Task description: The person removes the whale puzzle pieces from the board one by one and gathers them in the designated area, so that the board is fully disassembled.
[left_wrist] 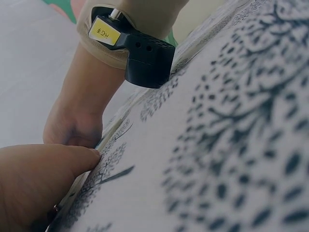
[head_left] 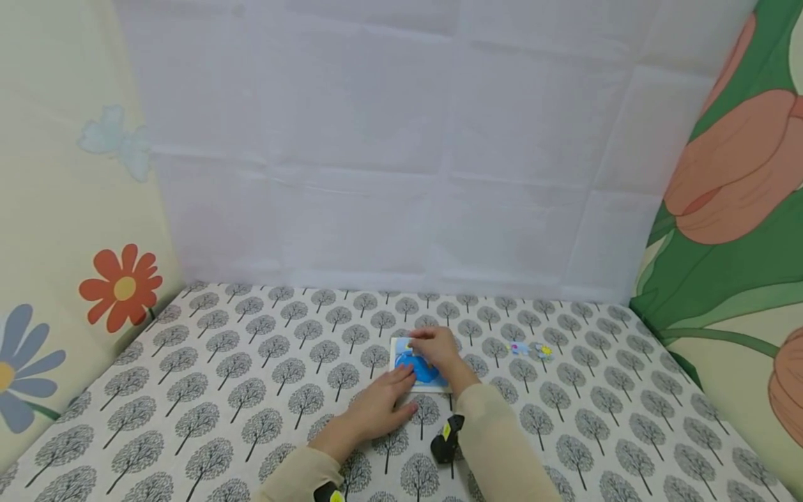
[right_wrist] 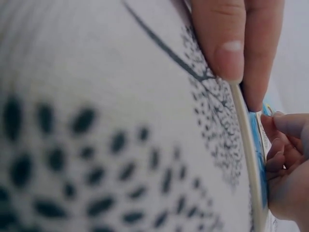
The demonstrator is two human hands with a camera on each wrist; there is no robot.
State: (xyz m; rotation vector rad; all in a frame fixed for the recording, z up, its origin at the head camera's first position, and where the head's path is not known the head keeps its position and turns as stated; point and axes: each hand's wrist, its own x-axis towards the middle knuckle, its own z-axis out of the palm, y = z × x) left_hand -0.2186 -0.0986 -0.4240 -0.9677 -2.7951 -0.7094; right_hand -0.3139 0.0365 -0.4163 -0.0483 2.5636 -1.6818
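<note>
A small board (head_left: 401,387) with a pale border and a blue shape on it lies flat on the table. My left hand (head_left: 379,406) rests at its lower left, fingers extended over the picture; in the right wrist view the left thumb (right_wrist: 229,58) lies against the board's edge. My right hand (head_left: 439,348) reaches over the board's far part. Thumb and forefinger pinch a small puzzle piece (right_wrist: 267,109), blue with some yellow, mostly hidden by the fingertips. The left wrist view shows the right hand (left_wrist: 77,125) beyond the left one, with the board nearly out of sight.
Two small colourful puzzle pieces lie right of the board: one with pink (head_left: 518,348), one with a yellow flower shape (head_left: 543,351). A tree-patterned cloth (head_left: 263,397) covers the table. A white sheet (head_left: 401,153) hangs behind, and flower-patterned walls flank both sides.
</note>
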